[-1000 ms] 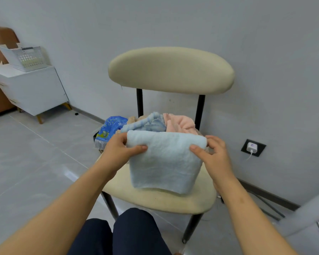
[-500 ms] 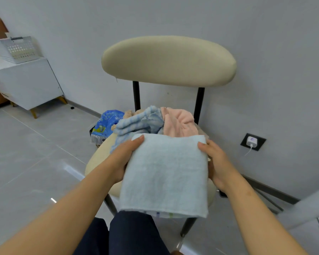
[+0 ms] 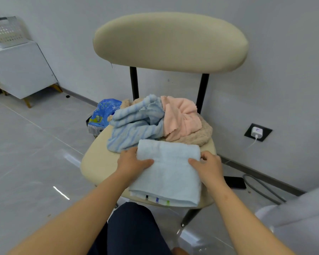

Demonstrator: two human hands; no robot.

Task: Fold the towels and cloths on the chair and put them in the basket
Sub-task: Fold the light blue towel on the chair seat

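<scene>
A folded light-blue towel (image 3: 170,172) lies on the front of the beige chair seat (image 3: 98,161). My left hand (image 3: 131,161) grips its left edge, thumb on top. My right hand (image 3: 207,167) grips its right edge the same way. Behind it on the seat sits a heap: a blue striped towel (image 3: 134,126), a pink cloth (image 3: 180,116) and a tan fluffy cloth (image 3: 197,135). A white perforated basket (image 3: 6,32) stands on a white cabinet (image 3: 20,70) at the far left.
The chair backrest (image 3: 170,41) rises close behind the heap, against a grey wall. A blue plastic bag (image 3: 104,113) sits on the floor left of the chair. A wall socket with a charger (image 3: 257,132) and cables are at the right. My dark-trousered knee (image 3: 134,229) is below the seat.
The light-blue towel, held up in front of the heap before, has been laid down flat and folded on the front of the seat. Both hands came down with it.
</scene>
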